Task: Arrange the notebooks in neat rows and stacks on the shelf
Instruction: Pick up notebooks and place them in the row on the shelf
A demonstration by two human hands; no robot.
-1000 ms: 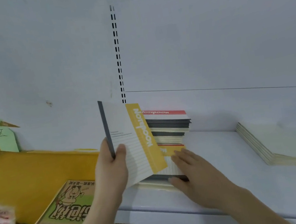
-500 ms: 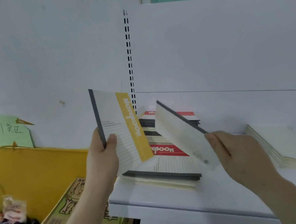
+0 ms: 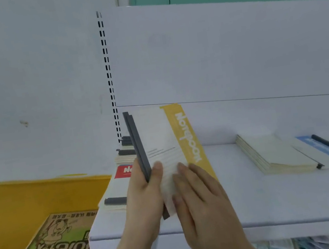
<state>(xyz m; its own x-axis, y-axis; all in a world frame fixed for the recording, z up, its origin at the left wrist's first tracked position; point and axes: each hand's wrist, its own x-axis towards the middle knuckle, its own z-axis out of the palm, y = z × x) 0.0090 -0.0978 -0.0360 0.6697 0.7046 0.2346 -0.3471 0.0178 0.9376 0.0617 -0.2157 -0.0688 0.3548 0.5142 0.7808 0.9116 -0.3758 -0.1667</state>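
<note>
Both forearms rise from the bottom edge and meet near the middle of the view. The left hand (image 3: 145, 189) is upright, its thumb (image 3: 156, 171) laid over the front and the other fingers curled out of sight behind, closing its grip on the notebooks (image 3: 162, 146) at their lower left edge. Just to the right of that grip, the right hand (image 3: 200, 200) lies flat against the front cover, back to the camera, fingers (image 3: 182, 173) straight and together, their tips beside the left thumb.
</note>
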